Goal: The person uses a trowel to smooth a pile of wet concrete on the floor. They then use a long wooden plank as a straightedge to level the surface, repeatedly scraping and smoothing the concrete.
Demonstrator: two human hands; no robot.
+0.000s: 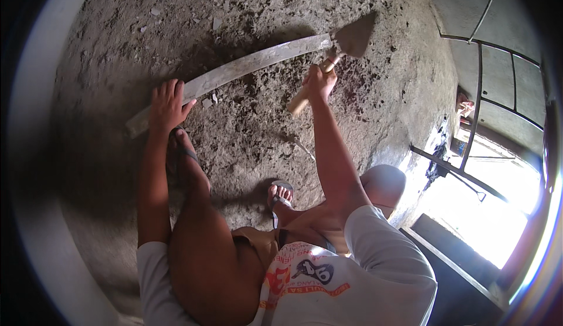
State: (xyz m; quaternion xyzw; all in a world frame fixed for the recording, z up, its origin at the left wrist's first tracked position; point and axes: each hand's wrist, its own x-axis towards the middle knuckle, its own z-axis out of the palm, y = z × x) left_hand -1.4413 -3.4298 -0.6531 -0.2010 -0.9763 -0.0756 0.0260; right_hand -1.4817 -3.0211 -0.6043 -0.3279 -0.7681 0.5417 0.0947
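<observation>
My right hand [321,82] is closed around the wooden handle of a trowel [355,36], its broad pointed blade toward the far right. A long, pale, mortar-stained straightedge board [252,62] lies across the rough ground, its right end next to the trowel's neck. Near the board's left end, my left hand [169,104] grips across it, with the fingers over the far edge and the thumb along the near side. The board looks curved from the lens. Dark crumbly clumps lie beneath and beside both tools.
The uneven floor [246,156] holds pale chips and dirt clumps. My sandalled feet [280,194] rest near the board. A metal bar frame [481,103] stands at the right, by a bright opening [481,203]. A pale wall [29,150] curves along the left.
</observation>
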